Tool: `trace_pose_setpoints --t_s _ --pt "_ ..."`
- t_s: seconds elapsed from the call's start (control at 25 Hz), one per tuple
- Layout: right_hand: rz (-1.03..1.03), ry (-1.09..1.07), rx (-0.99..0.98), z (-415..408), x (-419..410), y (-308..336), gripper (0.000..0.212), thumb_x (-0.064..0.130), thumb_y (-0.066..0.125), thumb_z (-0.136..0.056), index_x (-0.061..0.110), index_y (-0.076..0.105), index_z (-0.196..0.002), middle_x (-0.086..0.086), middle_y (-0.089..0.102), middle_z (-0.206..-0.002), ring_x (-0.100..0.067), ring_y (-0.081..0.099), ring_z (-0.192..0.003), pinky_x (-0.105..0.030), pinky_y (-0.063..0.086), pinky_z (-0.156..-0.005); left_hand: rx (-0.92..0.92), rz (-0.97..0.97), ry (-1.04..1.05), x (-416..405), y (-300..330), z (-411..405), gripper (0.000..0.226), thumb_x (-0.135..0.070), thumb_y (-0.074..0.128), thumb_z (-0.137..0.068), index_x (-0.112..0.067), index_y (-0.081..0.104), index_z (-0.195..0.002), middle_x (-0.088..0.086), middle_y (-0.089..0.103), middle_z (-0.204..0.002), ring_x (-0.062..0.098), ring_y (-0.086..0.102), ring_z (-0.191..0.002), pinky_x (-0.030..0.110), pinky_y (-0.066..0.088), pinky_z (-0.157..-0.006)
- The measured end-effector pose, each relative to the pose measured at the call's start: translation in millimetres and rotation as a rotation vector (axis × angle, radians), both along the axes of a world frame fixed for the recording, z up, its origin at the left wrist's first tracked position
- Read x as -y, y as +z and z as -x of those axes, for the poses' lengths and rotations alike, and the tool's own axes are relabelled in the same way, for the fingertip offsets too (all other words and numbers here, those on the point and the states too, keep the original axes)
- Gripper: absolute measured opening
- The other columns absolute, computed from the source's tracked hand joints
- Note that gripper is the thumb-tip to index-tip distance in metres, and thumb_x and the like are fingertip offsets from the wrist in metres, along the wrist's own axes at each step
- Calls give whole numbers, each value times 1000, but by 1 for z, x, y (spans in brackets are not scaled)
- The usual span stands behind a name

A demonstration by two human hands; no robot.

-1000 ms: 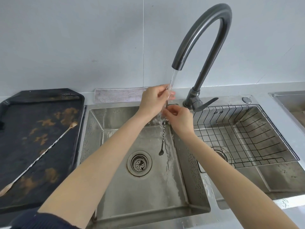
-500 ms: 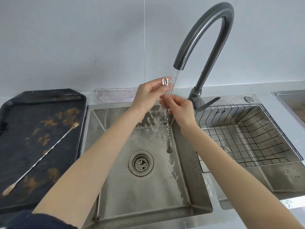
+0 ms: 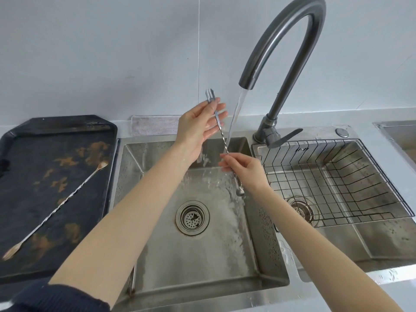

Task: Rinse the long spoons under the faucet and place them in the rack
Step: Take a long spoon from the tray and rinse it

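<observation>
- Two long spoons: one spoon [image 3: 221, 134] sits slanted under the faucet [image 3: 281, 52], and the other spoon [image 3: 58, 207] lies on the dark tray [image 3: 29, 176].
- The left hand [image 3: 198, 129] pinches the top end of the slanted one.
- The right hand [image 3: 244, 171] grips it lower down.
- Its bowl looks blurry in the splash.
- One wire rack [image 3: 337, 183] sits in the right sink.

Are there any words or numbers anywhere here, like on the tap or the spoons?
None can be read.
Faucet: plain dark metal, no lettering shows.
Spoon in the hands and spoon on the tray: no marks visible.
Round button behind the wire rack: too small to tell if anything is printed on it.
</observation>
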State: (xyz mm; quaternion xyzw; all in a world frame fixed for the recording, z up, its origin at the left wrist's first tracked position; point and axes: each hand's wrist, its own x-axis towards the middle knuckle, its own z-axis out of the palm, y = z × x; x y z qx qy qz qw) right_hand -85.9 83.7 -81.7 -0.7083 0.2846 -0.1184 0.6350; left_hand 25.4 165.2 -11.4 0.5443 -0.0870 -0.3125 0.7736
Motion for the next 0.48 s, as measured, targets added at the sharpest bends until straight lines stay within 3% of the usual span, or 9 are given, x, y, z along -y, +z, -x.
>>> trace_pose_setpoints --t_s 0.12,0.24,0.36,0.48 --pt "46 13 -97 10 6 -22 21 14 55 -90 2 68 -102 5 67 -71 10 63 -55 -5 51 -65 -129 76 125 -7 -8 -9 11 -17 54 -90 -20 64 -86 -5 68 -88 7 69 -75 21 58 -69" --pt "114 49 -202 18 10 -40 21 16 53 -92 5 69 -101 7 64 -68 12 58 -49 0 45 -57 -260 89 225 -19 -27 -23 8 -19 54 -91 -18 61 -88 -3 68 -90 6 69 -77 23 57 -75" --pt "178 75 -303 21 6 -55 21 22 52 -92 13 70 -96 11 59 -62 8 51 -42 -1 39 -49 -318 -29 199 -27 -57 -20 22 -13 51 -93 -9 56 -114 0 66 -101 12 65 -91 28 48 -95" --pt "197 87 -357 19 -7 -68 21 23 52 -92 14 70 -96 10 55 -63 2 52 -47 -6 38 -49 -344 -201 86 -31 -93 -1 36 -2 48 -92 -3 47 -128 15 58 -126 20 57 -106 30 45 -95"
